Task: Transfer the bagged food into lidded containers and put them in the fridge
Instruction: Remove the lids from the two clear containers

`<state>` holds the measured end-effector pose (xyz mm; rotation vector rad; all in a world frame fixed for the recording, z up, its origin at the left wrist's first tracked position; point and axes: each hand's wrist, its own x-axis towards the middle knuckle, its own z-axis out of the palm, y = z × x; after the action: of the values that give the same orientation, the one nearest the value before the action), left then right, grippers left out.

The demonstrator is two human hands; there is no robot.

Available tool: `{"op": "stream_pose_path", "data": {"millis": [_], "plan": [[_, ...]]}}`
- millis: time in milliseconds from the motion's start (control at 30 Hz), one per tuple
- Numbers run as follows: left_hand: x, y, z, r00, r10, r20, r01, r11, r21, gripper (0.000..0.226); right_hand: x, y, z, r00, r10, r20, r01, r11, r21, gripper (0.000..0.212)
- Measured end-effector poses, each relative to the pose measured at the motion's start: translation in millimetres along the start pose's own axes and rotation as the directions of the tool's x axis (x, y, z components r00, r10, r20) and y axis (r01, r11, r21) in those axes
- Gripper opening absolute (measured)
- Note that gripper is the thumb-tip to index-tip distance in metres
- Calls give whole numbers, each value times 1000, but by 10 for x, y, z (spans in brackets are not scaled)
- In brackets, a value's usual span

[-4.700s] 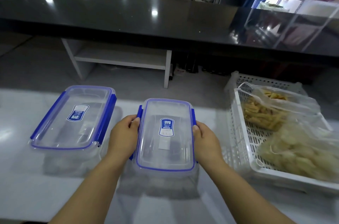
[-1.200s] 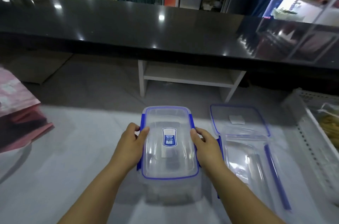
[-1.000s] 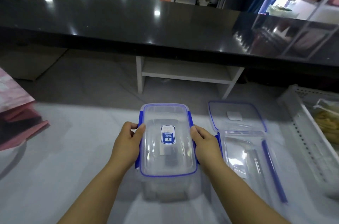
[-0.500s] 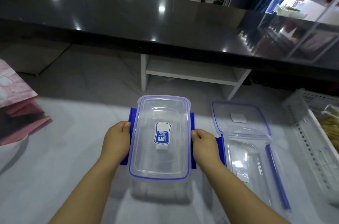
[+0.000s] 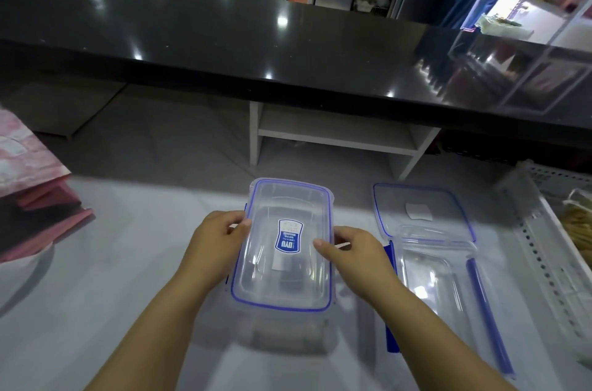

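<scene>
Since half second ago: blue side clips no more spread out; hands now on lid itself. Left hand (image 5: 217, 243) and right hand (image 5: 355, 253) each pinch one long edge of lid (image 5: 282, 281), thumbs on top, above container (image 5: 288, 329) at middle of table (image 5: 96, 294). Count: two containers, two lids. Second container (image 5: 429, 281) open at right, loose lid (image 5: 419, 211) at its far end. Held lid: long axis runs away from person, label up.
</scene>
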<state>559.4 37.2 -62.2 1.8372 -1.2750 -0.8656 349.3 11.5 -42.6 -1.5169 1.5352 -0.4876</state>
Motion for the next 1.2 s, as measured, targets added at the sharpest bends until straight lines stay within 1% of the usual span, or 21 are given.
{"op": "stream_pose_path", "data": {"millis": [100,167,233,300,367,433,533,600,700,733,767,800,867,900,967,1000,1067,1133,1200], "plan": [[-32,65,-29,997,1,-74,-3,1000,-27,15,-46,-20,-3,999,-36,-37,38,998,55,16],[-60,146,-66,993,21,-112,-27,998,-50,17,-74,-62,-19,995,-58,-77,67,992,108,16],[-76,253,-112,991,54,-121,-68,991,-115,15,-91,-110,-51,990,-74,-116,92,983,161,25],[-62,336,-159,989,75,-126,-91,987,-130,16,-96,-150,-119,991,-55,-119,84,964,253,28],[-8,363,-178,989,91,-118,-106,986,-128,20,-100,-196,-243,994,-10,-112,52,925,377,25],[73,322,-150,991,89,-96,-97,991,-87,22,-93,-230,-402,989,26,-143,42,890,453,20],[214,205,-61,994,76,-75,-72,996,52,30,-76,-234,-636,975,22,-221,74,907,414,21],[273,142,-7,999,29,-26,-25,989,143,38,-78,-244,-776,963,-25,-270,133,912,389,21],[296,104,45,999,-9,37,2,983,186,33,-95,-326,-983,922,-160,-352,294,881,371,22],[293,96,52,999,-8,32,1,982,188,30,-99,-361,-1038,898,-220,-381,355,874,331,25],[287,87,54,1000,-12,17,8,982,191,27,-94,-384,-1083,869,-290,-401,408,879,248,29],[273,81,49,1000,-21,1,21,981,191,24,-80,-409,-1109,838,-369,-402,447,886,120,33],[220,63,28,999,-39,-28,44,982,184,22,-45,-448,-1092,796,-505,-334,476,863,-169,37],[188,48,14,998,-46,-38,52,982,182,22,-12,-460,-1052,785,-550,-284,477,830,-290,36],[117,20,-25,997,-60,-46,67,983,173,23,89,-463,-914,764,-624,-165,487,725,-487,33],[83,6,-47,997,-65,-43,71,985,157,23,152,-462,-821,750,-653,-103,500,663,-557,30],[24,-17,-96,997,-71,-34,75,989,131,19,298,-459,-631,736,-676,-4,526,576,-626,25],[-25,-52,-159,996,-82,-41,87,989,122,13,452,-450,-459,755,-650,83,529,529,-664,22],[-66,-112,-248,993,-100,-59,107,987,121,6,601,-427,-312,794,-589,148,509,514,-691,22]]}}
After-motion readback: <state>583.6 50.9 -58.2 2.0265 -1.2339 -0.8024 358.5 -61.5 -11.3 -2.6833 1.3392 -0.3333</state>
